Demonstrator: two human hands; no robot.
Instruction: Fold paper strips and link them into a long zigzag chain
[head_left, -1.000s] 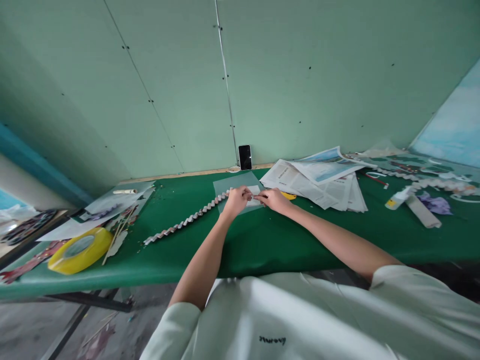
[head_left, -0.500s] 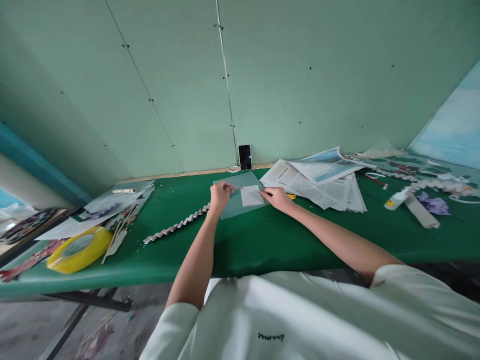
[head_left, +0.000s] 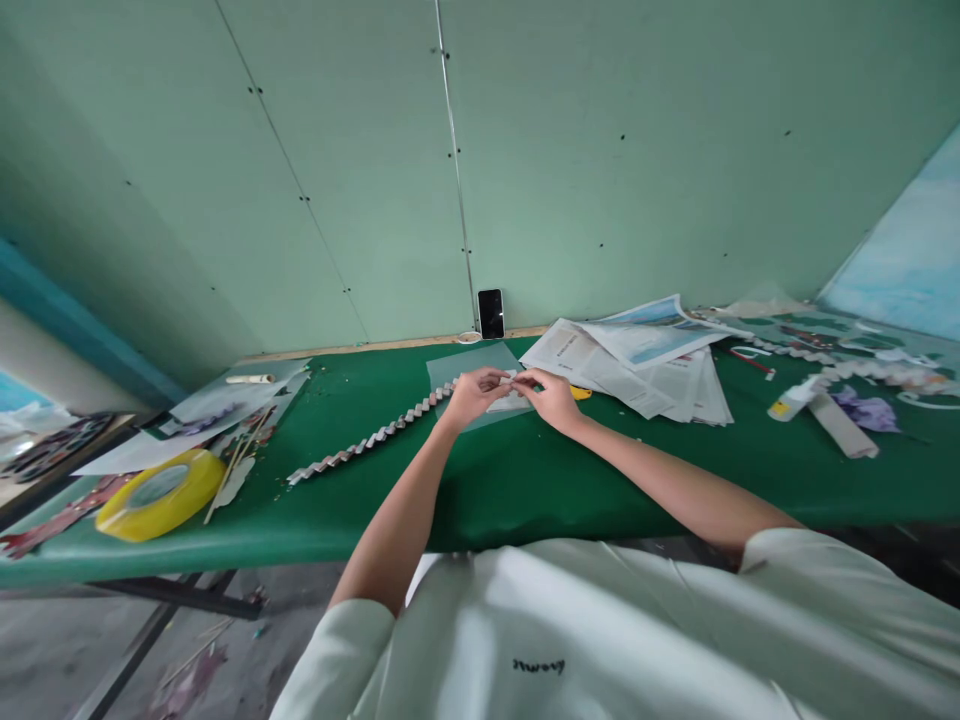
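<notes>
My left hand and my right hand are close together over the middle of the green table, fingertips nearly meeting. Between them both pinch a small pale paper strip, mostly covered by the fingers. Just below lies a stack of white paper pieces, partly hidden by the hands. It rests on a translucent sheet. A folded zigzag paper chain runs from near my left wrist toward the lower left.
Newspaper sheets lie right of my hands, beside a yellow object. A phone leans on the wall. Farther right are a glue bottle and purple crumpled material. A yellow tape roll and thin sticks lie left.
My left hand has moved right, bringing the strip to my right hand. My right hand has shifted slightly left, and its fingers now meet the strip.
</notes>
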